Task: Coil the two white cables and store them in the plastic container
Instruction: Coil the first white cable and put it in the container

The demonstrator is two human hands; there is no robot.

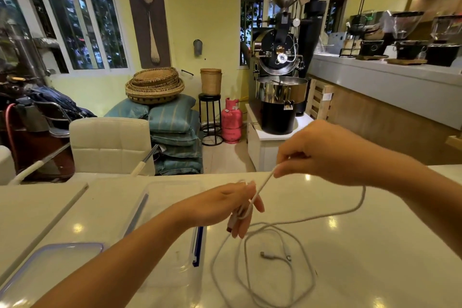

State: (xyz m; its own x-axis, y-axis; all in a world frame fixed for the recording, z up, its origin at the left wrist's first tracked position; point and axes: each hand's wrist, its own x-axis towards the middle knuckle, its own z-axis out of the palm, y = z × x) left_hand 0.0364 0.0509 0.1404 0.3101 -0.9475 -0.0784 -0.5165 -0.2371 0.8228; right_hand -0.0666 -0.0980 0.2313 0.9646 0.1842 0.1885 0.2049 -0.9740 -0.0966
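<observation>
First coil is just getting started — left hand [225, 204] pinches the plug end of a white cable [325, 215], right hand [322, 151] grips it further along, pulled taut. Rest trails on the counter [375, 245] beside the open plastic container [172, 197] — next it needs looping around those fingers

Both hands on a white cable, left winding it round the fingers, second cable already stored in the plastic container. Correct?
Not quite. In the head view the second cable lies loose on the table, not in the plastic container. Both hands, left and right, do hold the white cable.
</observation>
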